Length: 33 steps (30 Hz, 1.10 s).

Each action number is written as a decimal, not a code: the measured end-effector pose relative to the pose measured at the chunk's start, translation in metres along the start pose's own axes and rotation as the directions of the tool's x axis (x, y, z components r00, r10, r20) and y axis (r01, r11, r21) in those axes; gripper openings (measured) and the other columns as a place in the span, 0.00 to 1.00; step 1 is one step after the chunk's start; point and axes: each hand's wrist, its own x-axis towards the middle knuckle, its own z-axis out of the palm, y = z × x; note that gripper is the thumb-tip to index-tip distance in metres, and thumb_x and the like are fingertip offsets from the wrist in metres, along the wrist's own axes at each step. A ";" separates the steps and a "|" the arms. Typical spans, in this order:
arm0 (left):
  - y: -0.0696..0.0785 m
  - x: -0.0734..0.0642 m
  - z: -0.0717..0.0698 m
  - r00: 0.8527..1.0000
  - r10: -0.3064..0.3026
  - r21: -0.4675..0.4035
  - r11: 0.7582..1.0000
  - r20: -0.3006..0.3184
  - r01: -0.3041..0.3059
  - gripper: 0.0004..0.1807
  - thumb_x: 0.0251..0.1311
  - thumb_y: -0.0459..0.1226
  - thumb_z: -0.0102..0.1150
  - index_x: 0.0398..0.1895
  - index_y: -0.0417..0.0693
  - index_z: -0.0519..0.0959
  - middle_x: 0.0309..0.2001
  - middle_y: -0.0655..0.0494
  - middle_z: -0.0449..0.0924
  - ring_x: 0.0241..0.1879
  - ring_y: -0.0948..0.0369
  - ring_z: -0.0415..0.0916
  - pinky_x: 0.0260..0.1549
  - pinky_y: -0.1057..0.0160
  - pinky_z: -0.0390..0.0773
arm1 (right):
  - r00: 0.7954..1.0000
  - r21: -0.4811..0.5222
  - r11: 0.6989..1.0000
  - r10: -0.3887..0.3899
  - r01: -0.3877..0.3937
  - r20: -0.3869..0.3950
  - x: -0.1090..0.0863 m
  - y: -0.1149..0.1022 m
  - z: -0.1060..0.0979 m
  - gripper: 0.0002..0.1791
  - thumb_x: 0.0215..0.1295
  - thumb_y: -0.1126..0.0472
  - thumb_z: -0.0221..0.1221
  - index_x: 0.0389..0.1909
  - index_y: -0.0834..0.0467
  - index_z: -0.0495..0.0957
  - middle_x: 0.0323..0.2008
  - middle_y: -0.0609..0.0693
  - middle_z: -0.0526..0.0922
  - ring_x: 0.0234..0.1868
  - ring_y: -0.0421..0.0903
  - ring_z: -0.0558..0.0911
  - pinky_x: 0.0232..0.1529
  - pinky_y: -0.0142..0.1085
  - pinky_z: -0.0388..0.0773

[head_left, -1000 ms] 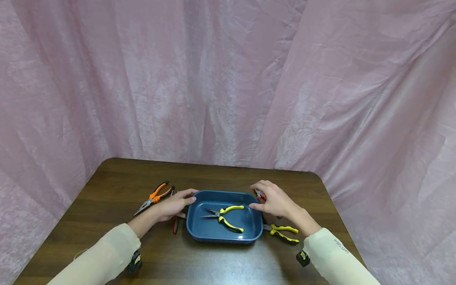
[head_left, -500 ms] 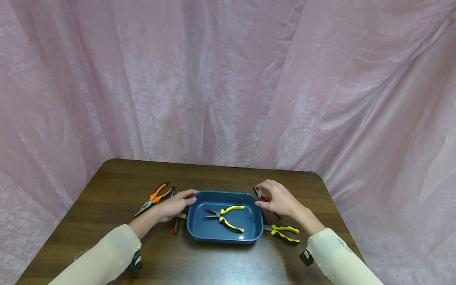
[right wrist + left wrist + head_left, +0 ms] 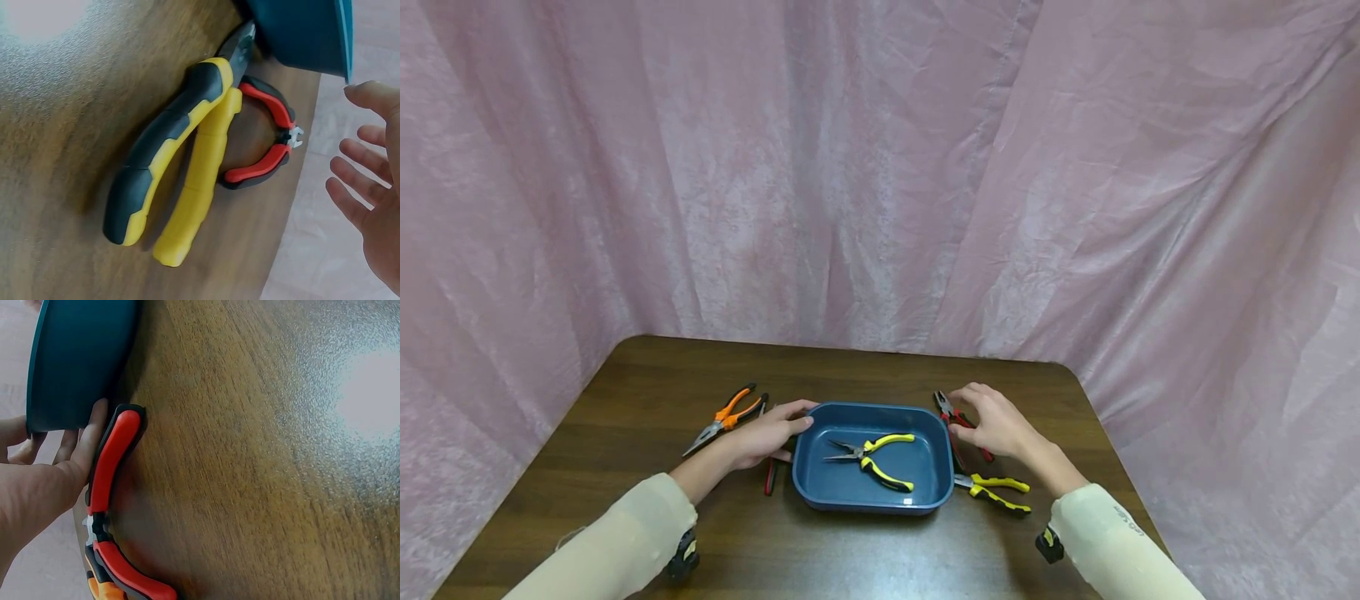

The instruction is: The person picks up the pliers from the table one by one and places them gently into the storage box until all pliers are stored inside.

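A blue rectangular baking pan [image 3: 872,505] sits mid-table with yellow-and-black needle-nose pliers [image 3: 867,452] spread inside it. My left hand [image 3: 767,437] holds the pan's left end, thumb at the rim and fingers against the outer wall. Beneath that hand lie red-and-black pliers [image 3: 112,462], partly hidden in the head view. My right hand [image 3: 992,421] hovers beside the pan's right end with loosely bent fingers and holds nothing. Red-handled pliers [image 3: 946,408] lie under and beside it. Nearer me, another yellow-and-black pair of pliers [image 3: 209,134] has its tip close to the pan.
Orange-and-black long-nose pliers [image 3: 724,418] lie at the left, behind my left forearm. The brown wooden table [image 3: 865,558] has rounded far corners, and a pink curtain [image 3: 865,167] hangs behind its far edge.
My right hand has drawn away from the pan's right end, to the right, uncovering more of the red-handled pliers. My left hand and the pan have hardly moved.
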 end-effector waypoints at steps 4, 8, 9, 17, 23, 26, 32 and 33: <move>-0.001 0.000 -0.001 1.000 0.000 0.004 1.000 0.005 0.000 0.22 0.77 0.44 0.45 0.71 0.56 0.66 0.71 0.47 0.62 0.63 0.47 0.67 0.47 0.43 0.79 | 1.000 0.002 1.000 0.026 -0.026 -0.001 -0.002 0.005 0.005 0.27 0.55 0.52 0.72 0.55 0.57 0.80 0.49 0.52 0.81 0.50 0.50 0.80 0.52 0.49 0.77; -0.002 0.000 -0.001 1.000 0.003 0.004 1.000 0.006 -0.003 0.22 0.77 0.45 0.46 0.71 0.56 0.66 0.71 0.47 0.62 0.63 0.47 0.67 0.47 0.43 0.79 | 0.999 0.013 0.999 0.049 -0.049 0.000 -0.004 0.009 0.011 0.28 0.55 0.52 0.72 0.55 0.60 0.80 0.49 0.55 0.81 0.50 0.51 0.80 0.52 0.50 0.77; -0.002 0.000 -0.001 1.000 0.003 0.004 1.000 0.006 -0.003 0.22 0.77 0.45 0.46 0.71 0.56 0.66 0.71 0.47 0.62 0.63 0.47 0.68 0.47 0.43 0.80 | 0.998 0.020 0.998 0.055 -0.055 0.004 -0.004 0.010 0.012 0.28 0.55 0.52 0.72 0.55 0.61 0.80 0.49 0.55 0.80 0.50 0.52 0.80 0.52 0.50 0.77; -0.002 0.001 -0.001 1.000 0.001 -0.001 1.000 0.009 -0.001 0.22 0.77 0.44 0.45 0.71 0.56 0.66 0.71 0.47 0.62 0.63 0.47 0.67 0.47 0.43 0.79 | 0.996 0.050 0.995 0.085 -0.086 0.026 -0.006 0.016 0.021 0.30 0.56 0.51 0.72 0.55 0.64 0.79 0.46 0.56 0.80 0.45 0.54 0.80 0.47 0.48 0.78; -0.001 0.001 -0.001 1.000 -0.001 -0.001 1.000 0.007 0.001 0.23 0.77 0.45 0.45 0.72 0.55 0.65 0.71 0.46 0.62 0.64 0.46 0.66 0.47 0.43 0.79 | 0.993 0.022 0.993 0.113 -0.114 0.042 -0.007 0.019 0.028 0.31 0.55 0.46 0.72 0.54 0.63 0.80 0.43 0.54 0.79 0.40 0.48 0.78 0.41 0.43 0.77; 0.000 0.000 -0.001 1.000 -0.006 -0.004 1.000 0.003 0.006 0.23 0.77 0.45 0.45 0.72 0.55 0.65 0.71 0.47 0.62 0.64 0.47 0.67 0.47 0.43 0.79 | 0.991 0.001 0.992 0.128 -0.128 0.043 -0.007 0.020 0.032 0.32 0.54 0.44 0.72 0.53 0.62 0.80 0.44 0.53 0.79 0.39 0.45 0.76 0.41 0.42 0.76; 0.001 -0.001 -0.001 1.000 -0.006 -0.008 1.000 0.005 0.006 0.22 0.77 0.44 0.45 0.72 0.55 0.65 0.71 0.46 0.62 0.64 0.46 0.67 0.47 0.43 0.79 | 0.984 -0.025 0.986 0.168 -0.167 0.056 -0.008 0.020 0.039 0.35 0.53 0.43 0.72 0.56 0.61 0.79 0.44 0.52 0.77 0.38 0.43 0.73 0.40 0.41 0.76; 0.001 -0.001 -0.001 1.000 -0.005 -0.008 1.000 0.006 0.005 0.23 0.77 0.44 0.45 0.72 0.54 0.65 0.71 0.46 0.62 0.64 0.46 0.67 0.47 0.43 0.80 | 0.983 -0.037 0.985 0.172 -0.170 0.059 -0.008 0.020 0.040 0.35 0.53 0.42 0.71 0.56 0.61 0.78 0.45 0.51 0.76 0.38 0.43 0.73 0.40 0.40 0.76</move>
